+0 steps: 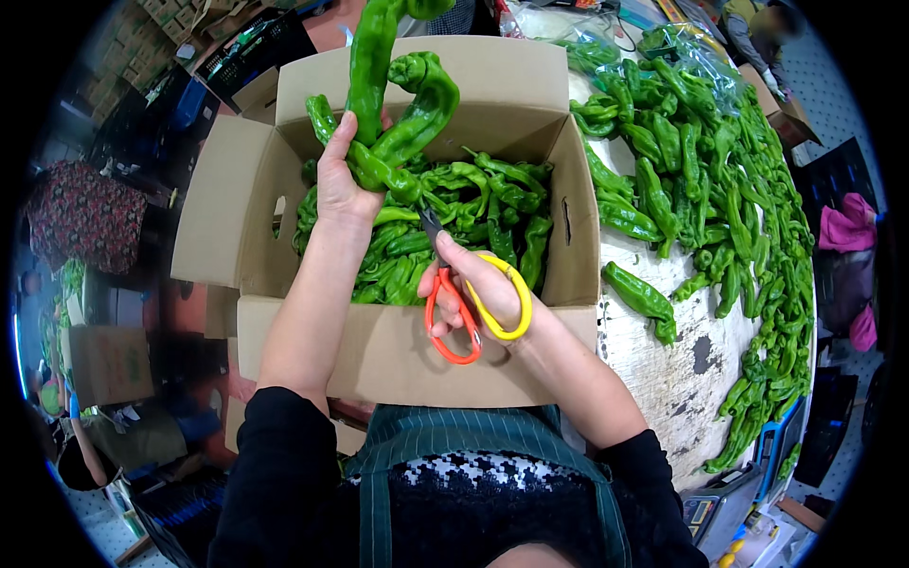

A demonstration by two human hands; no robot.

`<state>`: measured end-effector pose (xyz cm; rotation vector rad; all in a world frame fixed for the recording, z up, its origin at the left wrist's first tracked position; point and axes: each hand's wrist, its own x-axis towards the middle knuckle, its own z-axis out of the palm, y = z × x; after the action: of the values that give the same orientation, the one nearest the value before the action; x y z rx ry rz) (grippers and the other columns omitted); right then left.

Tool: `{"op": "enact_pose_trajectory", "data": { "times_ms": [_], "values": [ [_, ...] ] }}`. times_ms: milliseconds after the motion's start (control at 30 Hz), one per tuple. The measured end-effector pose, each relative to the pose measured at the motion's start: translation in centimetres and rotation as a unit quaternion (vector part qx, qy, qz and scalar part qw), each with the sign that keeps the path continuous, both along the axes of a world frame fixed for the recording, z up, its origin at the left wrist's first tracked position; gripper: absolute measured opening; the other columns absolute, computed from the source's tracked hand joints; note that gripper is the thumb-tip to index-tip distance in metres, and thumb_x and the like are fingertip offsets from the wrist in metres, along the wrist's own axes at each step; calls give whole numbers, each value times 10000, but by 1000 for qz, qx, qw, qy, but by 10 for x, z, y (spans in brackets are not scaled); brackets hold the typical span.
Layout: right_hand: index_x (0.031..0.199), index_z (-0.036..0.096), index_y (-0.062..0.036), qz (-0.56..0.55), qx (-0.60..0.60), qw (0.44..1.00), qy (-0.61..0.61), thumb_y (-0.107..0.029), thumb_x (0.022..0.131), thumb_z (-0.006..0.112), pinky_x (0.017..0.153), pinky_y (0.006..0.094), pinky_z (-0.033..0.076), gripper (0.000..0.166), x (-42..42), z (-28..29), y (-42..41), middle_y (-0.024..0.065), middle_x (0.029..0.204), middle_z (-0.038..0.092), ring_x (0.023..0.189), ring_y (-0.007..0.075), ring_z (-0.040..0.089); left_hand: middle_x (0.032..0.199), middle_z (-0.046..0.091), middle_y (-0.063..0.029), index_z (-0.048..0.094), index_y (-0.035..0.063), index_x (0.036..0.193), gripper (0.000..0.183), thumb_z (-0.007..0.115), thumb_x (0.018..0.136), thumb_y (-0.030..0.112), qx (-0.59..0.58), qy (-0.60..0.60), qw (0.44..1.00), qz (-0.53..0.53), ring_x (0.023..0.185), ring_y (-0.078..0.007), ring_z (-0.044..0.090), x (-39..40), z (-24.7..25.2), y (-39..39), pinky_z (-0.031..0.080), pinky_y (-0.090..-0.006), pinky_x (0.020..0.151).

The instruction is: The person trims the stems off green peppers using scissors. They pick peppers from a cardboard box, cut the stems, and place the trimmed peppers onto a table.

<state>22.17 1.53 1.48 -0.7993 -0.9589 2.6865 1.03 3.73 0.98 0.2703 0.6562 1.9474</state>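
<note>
My left hand (346,174) is closed around several long green peppers (371,78), held up over an open cardboard box (422,355). One curled pepper (420,113) of the bunch bends out to the right. In my right hand (472,280) is a pair of scissors (434,226) with dark blades, one orange handle loop and one yellow. The blade tips point up at the end of the lowest held pepper; whether they touch it cannot be made out. Beneath both hands, a heap of green peppers (398,248) lies inside the box. Its flaps are folded outward.
To the right, a worn white table (653,390) bears a large spread of green peppers (738,206). A single pepper (643,298) lies nearer the box. A scale (717,508) stands at the table's near corner. Other people (753,42) and cardboard boxes (110,362) are around.
</note>
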Motion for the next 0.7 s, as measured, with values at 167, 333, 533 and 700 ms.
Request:
{"op": "enact_pose_trajectory", "data": {
  "times_ms": [167,333,533,700],
  "values": [
    [650,533,-2,-53,119,990,-50,-462,915,517,370,265,384,531,11,-3,0,13,411,385,333,119,392,999,635,-75,584,53,1108,312,634,861,237,5,3,1000,-27,918,-213,606,6,-1,11,494,-385,817],
    [688,568,-2,-93,141,969,-183,-439,884,570,384,262,356,479,16,-12,30,8,462,419,367,124,411,949,644,-91,593,30,1078,307,643,856,237,-11,59,993,-98,877,-205,617,20,18,46,515,-386,811],
    [630,562,11,-92,153,959,-220,-384,869,593,359,307,402,463,6,-43,70,68,476,496,357,176,479,1004,634,-118,563,14,1119,323,653,840,150,-9,84,967,-241,899,-199,610,103,33,133,533,-360,794],
    [661,607,49,-113,288,926,-218,-240,840,621,559,363,472,340,21,-67,73,115,610,606,542,230,581,899,629,-104,576,7,1047,279,674,819,132,-35,131,945,-298,783,-213,622,205,11,228,550,-377,759]
  ]
}}
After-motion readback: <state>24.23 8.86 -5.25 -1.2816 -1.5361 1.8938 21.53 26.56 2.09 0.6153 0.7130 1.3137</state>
